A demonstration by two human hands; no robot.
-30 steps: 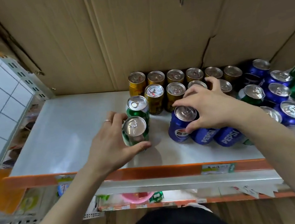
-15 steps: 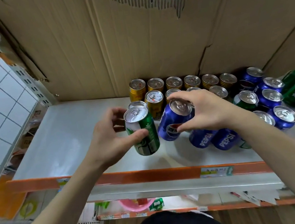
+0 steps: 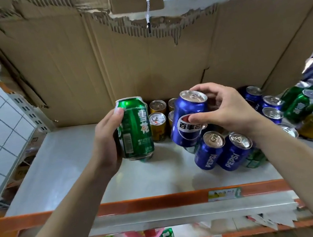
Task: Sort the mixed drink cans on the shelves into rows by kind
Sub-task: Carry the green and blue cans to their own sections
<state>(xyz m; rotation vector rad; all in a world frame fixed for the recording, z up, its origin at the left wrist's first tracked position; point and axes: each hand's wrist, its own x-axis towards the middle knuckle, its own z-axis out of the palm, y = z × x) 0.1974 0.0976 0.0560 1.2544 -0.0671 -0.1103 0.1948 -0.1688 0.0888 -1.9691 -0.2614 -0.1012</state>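
While we are holding two cans at once above the shelf (image 3: 60, 168), our left hand (image 3: 106, 143) is wrapping round the green can (image 3: 135, 128), thumb near its top rim and palm along its side, keeping it upright just to the left of the gold cans (image 3: 158, 126); our right hand (image 3: 228, 110) is pinching the blue can (image 3: 188, 118) high up, fingertips over the rim and thumb on the logo, so that it is hanging tilted directly in front of the gold cans and slightly to their right; both cans seem to be raised off the shelf, though we cannot tell by how much. We are judging the sorting as only partly done: the gold cans are standing in tidy rows against the cardboard backing (image 3: 87, 67), while two Pepsi cans (image 3: 208, 153) are standing in front of them to the right, and farther right of the gold cans a mixed heap (image 3: 302, 105) of green, blue and gold cans is lying jumbled. The weak point, as we are reading it, is the fingertip hold on the tilted blue can; if it is slipping as we are carrying it, it is likely dropping onto the two Pepsi cans below and toppling them towards the front edge; with both hands occupied we are leaving ourselves nothing free to catch a roller. Setting the green can down carelessly beside the gold cans is also risking a knock that is spoiling their rows; reaching into the heap is risking loose cans rolling.
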